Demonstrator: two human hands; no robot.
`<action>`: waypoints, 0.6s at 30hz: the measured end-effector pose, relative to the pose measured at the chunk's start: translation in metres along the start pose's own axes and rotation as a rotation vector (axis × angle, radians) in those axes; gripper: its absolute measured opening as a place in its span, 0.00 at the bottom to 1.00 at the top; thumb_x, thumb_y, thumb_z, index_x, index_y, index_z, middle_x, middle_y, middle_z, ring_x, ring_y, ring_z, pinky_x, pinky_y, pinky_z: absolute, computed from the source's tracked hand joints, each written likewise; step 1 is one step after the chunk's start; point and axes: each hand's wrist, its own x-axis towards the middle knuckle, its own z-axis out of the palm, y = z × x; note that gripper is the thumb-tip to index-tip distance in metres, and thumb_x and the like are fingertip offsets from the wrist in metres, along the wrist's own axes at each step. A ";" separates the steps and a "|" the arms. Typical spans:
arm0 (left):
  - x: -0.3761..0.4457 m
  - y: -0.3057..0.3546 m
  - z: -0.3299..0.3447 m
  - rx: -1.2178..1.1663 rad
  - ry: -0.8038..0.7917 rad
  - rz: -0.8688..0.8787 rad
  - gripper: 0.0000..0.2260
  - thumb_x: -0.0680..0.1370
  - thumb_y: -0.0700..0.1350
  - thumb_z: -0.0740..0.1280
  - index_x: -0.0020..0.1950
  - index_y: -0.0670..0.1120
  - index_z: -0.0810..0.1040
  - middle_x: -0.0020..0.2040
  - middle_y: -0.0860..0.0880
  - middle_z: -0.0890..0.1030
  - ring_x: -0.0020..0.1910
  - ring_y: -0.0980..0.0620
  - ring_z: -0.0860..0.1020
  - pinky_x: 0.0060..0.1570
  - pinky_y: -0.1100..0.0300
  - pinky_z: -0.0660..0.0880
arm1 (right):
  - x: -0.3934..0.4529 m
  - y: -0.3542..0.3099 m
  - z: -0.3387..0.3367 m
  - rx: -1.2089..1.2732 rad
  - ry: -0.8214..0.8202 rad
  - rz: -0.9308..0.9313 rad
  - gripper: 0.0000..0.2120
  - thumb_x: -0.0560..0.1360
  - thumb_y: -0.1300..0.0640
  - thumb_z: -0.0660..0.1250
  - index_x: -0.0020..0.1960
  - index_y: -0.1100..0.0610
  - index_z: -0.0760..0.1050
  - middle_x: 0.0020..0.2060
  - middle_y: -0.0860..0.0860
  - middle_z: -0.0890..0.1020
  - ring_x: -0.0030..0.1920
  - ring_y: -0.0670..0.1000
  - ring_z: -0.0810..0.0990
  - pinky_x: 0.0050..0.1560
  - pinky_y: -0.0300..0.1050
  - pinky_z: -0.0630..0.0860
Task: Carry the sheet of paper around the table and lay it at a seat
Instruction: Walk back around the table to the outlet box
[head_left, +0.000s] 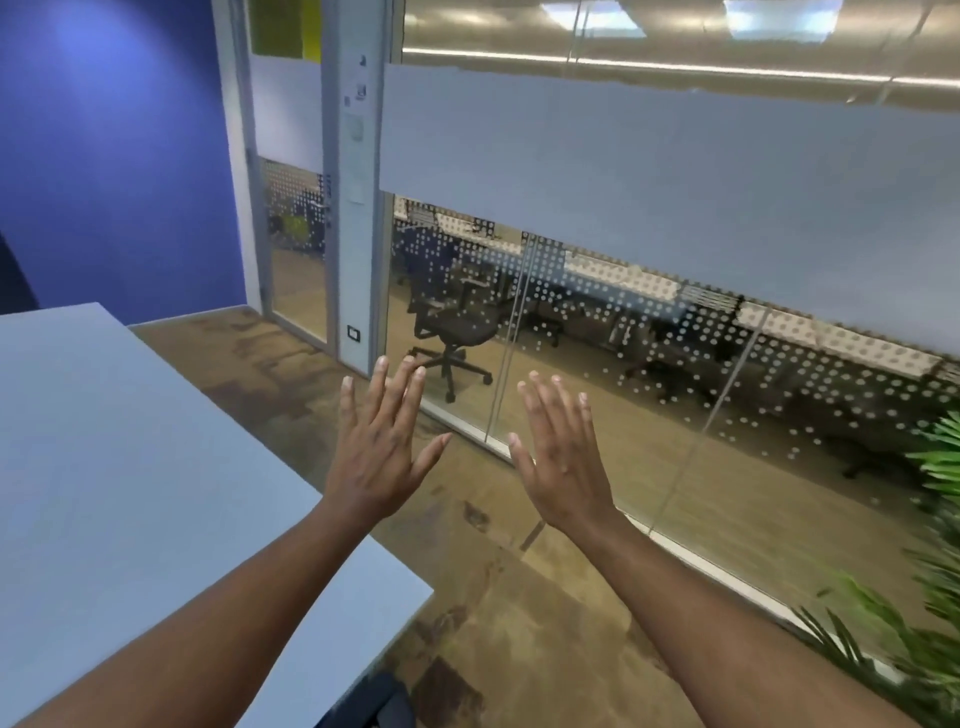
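A white table (130, 467) lay to the left of the left hand (379, 457), which was held up flat with fingers spread wide and nothing in it. Just to its right the right hand (561, 467) was equally flat, spread and empty, with a glass partition (623, 338) beyond both and a green plant (924, 597) farther right. The sheet of paper was nowhere in view, so the person likely needed to find it first, then hold it lightly by both edges.
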 end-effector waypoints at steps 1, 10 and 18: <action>0.007 -0.002 0.011 0.003 -0.010 -0.017 0.39 0.86 0.69 0.50 0.89 0.45 0.55 0.90 0.46 0.54 0.89 0.43 0.47 0.85 0.33 0.45 | 0.012 0.009 0.009 0.014 -0.006 -0.004 0.30 0.85 0.48 0.60 0.85 0.54 0.59 0.85 0.52 0.60 0.86 0.56 0.53 0.86 0.63 0.48; 0.073 0.010 0.115 0.117 -0.051 -0.148 0.39 0.86 0.69 0.49 0.89 0.46 0.51 0.90 0.46 0.51 0.89 0.44 0.44 0.85 0.33 0.43 | 0.098 0.112 0.101 0.096 -0.043 -0.151 0.30 0.86 0.46 0.58 0.85 0.53 0.57 0.85 0.52 0.60 0.86 0.56 0.53 0.86 0.63 0.48; 0.137 0.033 0.176 0.199 -0.031 -0.256 0.39 0.86 0.67 0.54 0.90 0.46 0.50 0.90 0.47 0.49 0.89 0.44 0.43 0.85 0.32 0.44 | 0.180 0.196 0.152 0.193 -0.064 -0.246 0.30 0.86 0.47 0.59 0.85 0.54 0.59 0.85 0.53 0.61 0.86 0.57 0.54 0.85 0.64 0.50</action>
